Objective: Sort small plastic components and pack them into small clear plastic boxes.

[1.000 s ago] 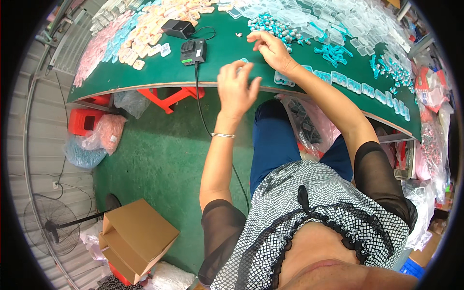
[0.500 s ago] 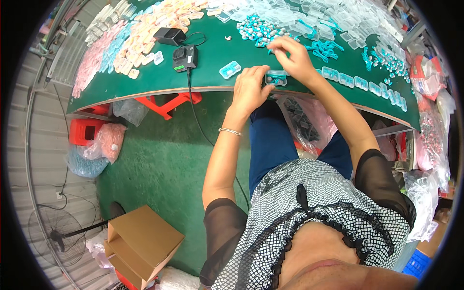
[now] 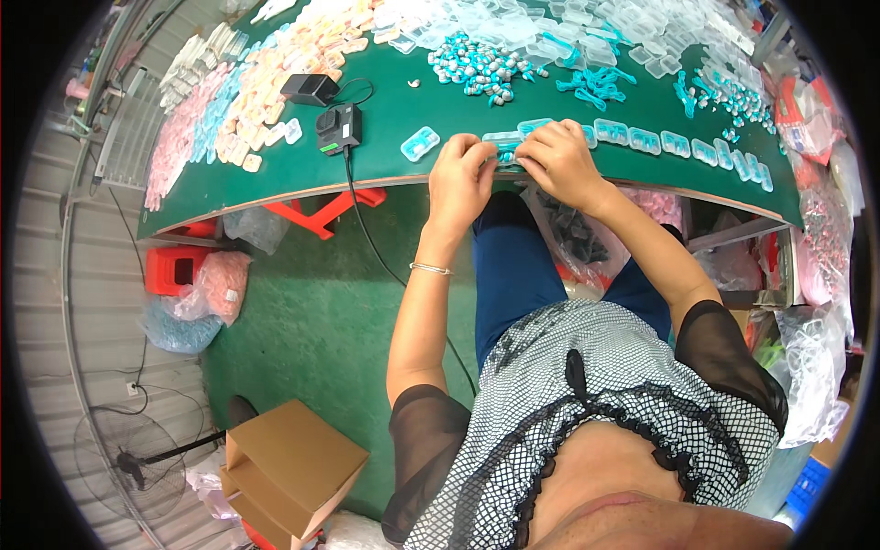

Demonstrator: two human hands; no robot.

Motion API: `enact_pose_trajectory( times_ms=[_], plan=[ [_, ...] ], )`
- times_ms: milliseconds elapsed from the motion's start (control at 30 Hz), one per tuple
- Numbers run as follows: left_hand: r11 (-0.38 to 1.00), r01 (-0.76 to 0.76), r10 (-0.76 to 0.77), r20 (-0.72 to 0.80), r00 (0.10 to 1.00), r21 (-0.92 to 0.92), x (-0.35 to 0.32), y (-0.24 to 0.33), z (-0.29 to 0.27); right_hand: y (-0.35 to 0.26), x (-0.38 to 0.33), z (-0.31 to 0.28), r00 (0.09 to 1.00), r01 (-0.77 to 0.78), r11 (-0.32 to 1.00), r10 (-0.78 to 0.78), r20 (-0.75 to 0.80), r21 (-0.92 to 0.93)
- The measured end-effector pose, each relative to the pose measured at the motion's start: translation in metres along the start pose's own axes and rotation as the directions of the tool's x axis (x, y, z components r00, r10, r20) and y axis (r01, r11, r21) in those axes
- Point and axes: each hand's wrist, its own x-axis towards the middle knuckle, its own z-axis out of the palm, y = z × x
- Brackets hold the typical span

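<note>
At the near edge of the green table, my left hand (image 3: 461,179) and my right hand (image 3: 561,163) meet at a small clear plastic case (image 3: 501,137) with teal pieces by it. The fingers of both hands are closed in pinches at its two sides; the fingers hide which part each grips. Just behind my right fingers lies another clear case with teal contents (image 3: 533,126). A row of similar filled cases (image 3: 644,140) runs off to the right, and a single one (image 3: 421,144) lies left of my hands. Beyond is a pile of small teal-and-grey pieces (image 3: 477,69).
Teal strap-like pieces (image 3: 598,87) and heaped clear cases (image 3: 655,41) cover the far right. Peach cases (image 3: 275,87) spread at left, by a black box-shaped device (image 3: 339,128) with a cable over the edge. An open cardboard box (image 3: 298,463) stands on the floor.
My right hand has come back from the teal-and-grey pile to the case beside my left hand. The view has shifted slightly, and the case behind my right fingers now shows.
</note>
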Motion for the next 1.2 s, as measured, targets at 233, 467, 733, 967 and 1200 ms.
enact_pose_trajectory(
  times_ms=[233, 467, 733, 967, 1200],
  plan=[
    [0.999, 0.02, -0.022, 0.063, 0.998, 0.03, 0.003, -0.007, 0.008, -0.006, 0.003, 0.009, 0.995, -0.079, 0.991, 0.085, 0.057, -0.105],
    [0.933, 0.272, -0.274, 0.026, 0.961, -0.236, -0.001, -0.007, 0.013, -0.018, 0.012, 0.008, 0.961, -0.23, 0.961, 0.249, 0.123, -0.153],
    [0.905, 0.347, -0.348, 0.04, 0.937, -0.246, 0.004, -0.008, 0.017, -0.017, 0.01, 0.017, 0.937, -0.33, 0.938, 0.339, 0.086, -0.105],
    [0.967, 0.254, -0.255, -0.016, 0.967, -0.027, 0.002, -0.009, 0.021, -0.018, 0.005, 0.018, 0.953, -0.294, 0.954, 0.297, 0.054, -0.064],
    [0.96, 0.278, -0.279, -0.031, 0.96, -0.037, 0.001, -0.007, 0.023, -0.02, 0.002, 0.023, 0.976, -0.215, 0.977, 0.214, -0.047, -0.01]
  ],
)
